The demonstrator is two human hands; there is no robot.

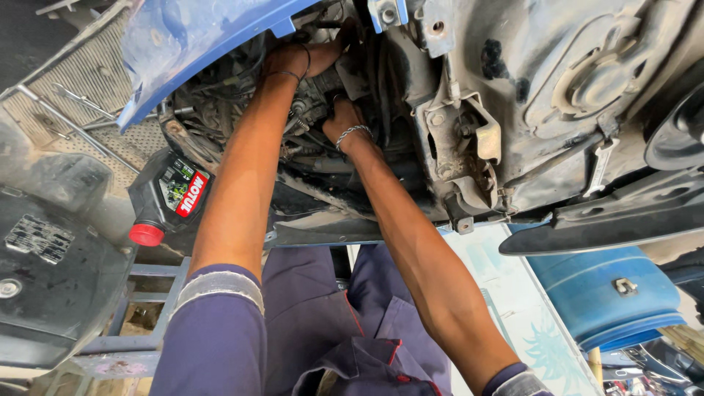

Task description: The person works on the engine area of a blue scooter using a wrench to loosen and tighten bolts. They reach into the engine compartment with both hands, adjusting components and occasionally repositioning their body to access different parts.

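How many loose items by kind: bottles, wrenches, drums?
Oil bottle, black with a red cap: 1
Wrench, lodged by the underbody: 1
Blue drum: 1
Total: 3
Left hand and right hand are both up in the engine bay; their grip is hidden.

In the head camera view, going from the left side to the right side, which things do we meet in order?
Black plastic cover → black oil bottle with red cap → left hand → right hand → grimy metal bracket → blue drum.
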